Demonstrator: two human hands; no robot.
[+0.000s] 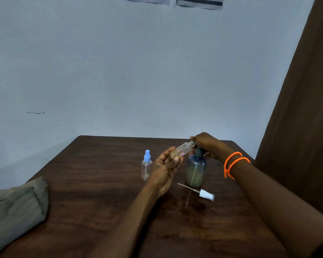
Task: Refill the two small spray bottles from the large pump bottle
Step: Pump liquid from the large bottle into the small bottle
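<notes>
Nearest, a dark wooden bench (104,183) carries the large smoky-blue pump bottle (195,169), whose pump head the right hand (206,144) presses with curled fingers. Tilted at the spout, a small clear uncapped spray bottle (181,150) is gripped by the left hand (166,167) — filling looks underway. Its white sprayer (206,194) lies close by; the blue-capped clear bottle (146,165) stands untouched — seemingly empty.

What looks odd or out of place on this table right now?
Only the white spray cap, lying loose on its side on the table before the pump bottle, tube pointing left. It is off the small bottle being filled. No spill is visible.
</notes>
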